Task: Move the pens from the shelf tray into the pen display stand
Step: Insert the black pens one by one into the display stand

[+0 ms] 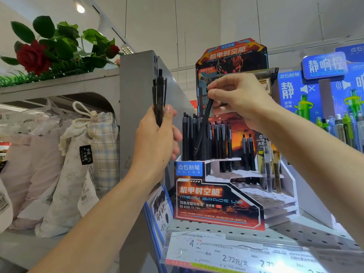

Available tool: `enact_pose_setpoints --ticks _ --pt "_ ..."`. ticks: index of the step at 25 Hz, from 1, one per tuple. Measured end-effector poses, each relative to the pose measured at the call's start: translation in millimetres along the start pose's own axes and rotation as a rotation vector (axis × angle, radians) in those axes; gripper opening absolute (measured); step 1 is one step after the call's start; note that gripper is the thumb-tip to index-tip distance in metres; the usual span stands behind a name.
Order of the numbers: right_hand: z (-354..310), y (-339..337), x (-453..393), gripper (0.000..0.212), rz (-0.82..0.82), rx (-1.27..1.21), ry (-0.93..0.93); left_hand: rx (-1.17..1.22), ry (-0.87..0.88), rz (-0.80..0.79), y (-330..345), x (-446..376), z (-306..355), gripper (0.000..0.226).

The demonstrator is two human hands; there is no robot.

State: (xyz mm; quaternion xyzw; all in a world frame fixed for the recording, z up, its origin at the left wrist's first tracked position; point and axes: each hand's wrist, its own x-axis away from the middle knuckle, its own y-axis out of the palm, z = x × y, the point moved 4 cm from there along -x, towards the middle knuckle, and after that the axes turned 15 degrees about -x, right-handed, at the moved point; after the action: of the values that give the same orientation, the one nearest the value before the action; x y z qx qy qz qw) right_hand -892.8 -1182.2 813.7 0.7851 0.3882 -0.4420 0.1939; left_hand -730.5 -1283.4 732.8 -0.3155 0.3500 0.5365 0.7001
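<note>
The pen display stand (218, 201) sits on a perforated shelf, its upper left tier filled with several upright black pens (190, 138). My left hand (157, 142) grips a bunch of black pens (159, 95) held upright, left of the stand. My right hand (236, 99) pinches the top of one black pen (204, 123), which slants down with its tip among the pens in the stand's back row. The shelf tray is not in view.
Lower white tiers of the stand (275, 198) have open holes and a few pens. A grey shelf upright (137, 107) stands behind my left hand. Fabric bags (78, 164) lie to the left, a blue pen display (334, 107) to the right, price labels (226, 255) below.
</note>
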Motion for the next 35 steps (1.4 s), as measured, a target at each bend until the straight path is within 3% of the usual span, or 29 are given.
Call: enact_pose_setpoints --ticks 13,19,23,27,35 --pt "-10.6 13.7 3.4 0.013 -0.184 0.047 -0.072 0.061 -0.039 -0.037 10.5 0.9 0.2 0.033" --pt "-6.3 15.2 5.6 0.02 -0.252 0.073 0.023 0.071 -0.065 -0.132 16.0 4.8 6.0 0.042" --pt "-1.7 22.8 8.6 0.021 -0.188 0.216 -0.106 0.149 -0.068 -0.075 16.9 1.9 3.5 0.022" --pt "4.0 30.3 12.6 0.017 -0.215 0.379 -0.159 0.069 -0.012 -0.043 13.3 3.4 0.1 0.026" --pt "2.2 27.9 10.5 0.014 -0.185 0.362 -0.099 0.109 -0.031 -0.005 4.6 8.4 -3.3 0.013"
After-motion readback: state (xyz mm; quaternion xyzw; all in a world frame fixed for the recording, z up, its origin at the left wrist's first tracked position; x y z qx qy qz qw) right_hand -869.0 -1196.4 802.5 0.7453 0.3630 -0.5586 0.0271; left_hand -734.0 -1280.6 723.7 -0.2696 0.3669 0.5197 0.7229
